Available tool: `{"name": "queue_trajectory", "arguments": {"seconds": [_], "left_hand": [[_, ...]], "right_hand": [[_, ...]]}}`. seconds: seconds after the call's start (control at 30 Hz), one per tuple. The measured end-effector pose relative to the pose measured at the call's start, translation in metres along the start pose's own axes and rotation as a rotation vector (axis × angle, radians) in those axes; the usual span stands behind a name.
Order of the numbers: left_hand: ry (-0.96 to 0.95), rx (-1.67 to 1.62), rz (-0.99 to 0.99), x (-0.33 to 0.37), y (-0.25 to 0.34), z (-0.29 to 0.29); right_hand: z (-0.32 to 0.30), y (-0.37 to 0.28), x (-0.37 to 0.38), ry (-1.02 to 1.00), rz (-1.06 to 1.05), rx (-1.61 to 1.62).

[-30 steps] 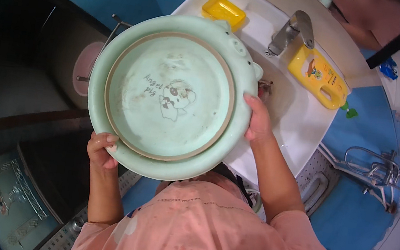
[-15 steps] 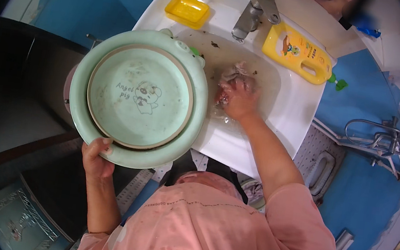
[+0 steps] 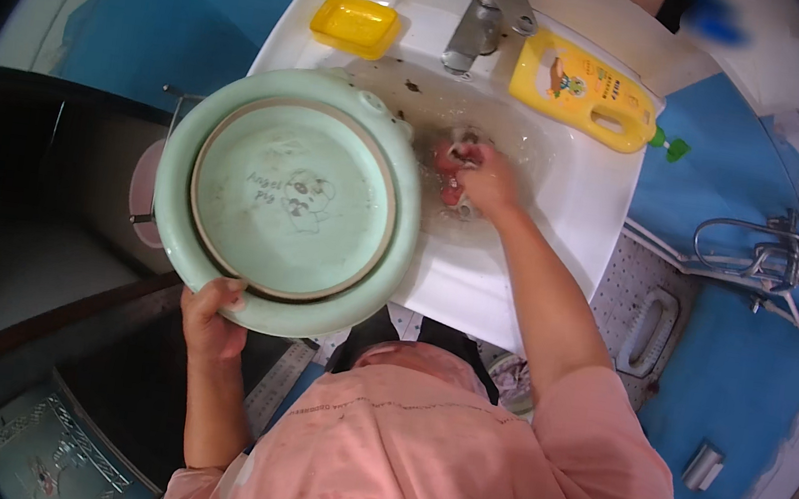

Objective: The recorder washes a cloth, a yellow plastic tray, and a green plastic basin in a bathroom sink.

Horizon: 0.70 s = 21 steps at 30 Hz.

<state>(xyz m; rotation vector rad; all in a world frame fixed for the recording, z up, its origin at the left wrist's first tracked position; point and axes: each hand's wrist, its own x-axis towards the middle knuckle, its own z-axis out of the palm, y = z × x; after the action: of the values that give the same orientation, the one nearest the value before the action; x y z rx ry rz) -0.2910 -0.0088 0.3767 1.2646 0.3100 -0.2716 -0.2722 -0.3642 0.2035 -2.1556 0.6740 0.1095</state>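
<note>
My left hand [image 3: 215, 318] grips the near rim of a light green round basin [image 3: 285, 317], with the thumb over the edge. A pig drawing and lettering mark the basin's broad round face, which is turned up toward me, and small pig-like ears and a snout stand on its far rim. The basin tilts over the left side of the white sink [image 3: 564, 226]. In the sink's cloudy water, my right hand [image 3: 489, 183] is closed on a wet, crumpled reddish and grey cloth [image 3: 460, 149]. Its fingertips are partly hidden by the cloth and water.
A grey faucet [image 3: 485, 24] stands at the sink's back edge. To its left is a yellow soap dish [image 3: 355, 26]; to its right lies a yellow detergent bottle [image 3: 582, 90] with a green cap. Dark bits float in the water. A pink basin [image 3: 147, 191] shows behind the green one.
The right hand has bunched up the cloth in the water, its fingers drawn in. The green basin has shifted slightly right in the picture, still in my left hand.
</note>
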Motion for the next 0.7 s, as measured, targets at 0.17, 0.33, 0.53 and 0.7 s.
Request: {"name": "queue_trajectory", "arguments": {"seconds": [0.17,0.33,0.53,0.7], "left_hand": [[0.028,-0.006,-0.059,-0.005,0.000,0.015],[-0.033,-0.021,-0.124,-0.003,-0.010,0.031],[-0.138,-0.096,-0.025,0.008,-0.027,0.048],[-0.136,-0.051,-0.105,0.012,-0.021,0.025]], "right_hand": [[-0.037,-0.086,-0.073,-0.034,-0.237,0.825],[-0.030,-0.149,-0.130,0.039,-0.721,0.775],[0.012,-0.181,-0.130,0.150,-0.914,0.363],[0.033,-0.161,-0.065,0.333,-0.977,0.393]]}}
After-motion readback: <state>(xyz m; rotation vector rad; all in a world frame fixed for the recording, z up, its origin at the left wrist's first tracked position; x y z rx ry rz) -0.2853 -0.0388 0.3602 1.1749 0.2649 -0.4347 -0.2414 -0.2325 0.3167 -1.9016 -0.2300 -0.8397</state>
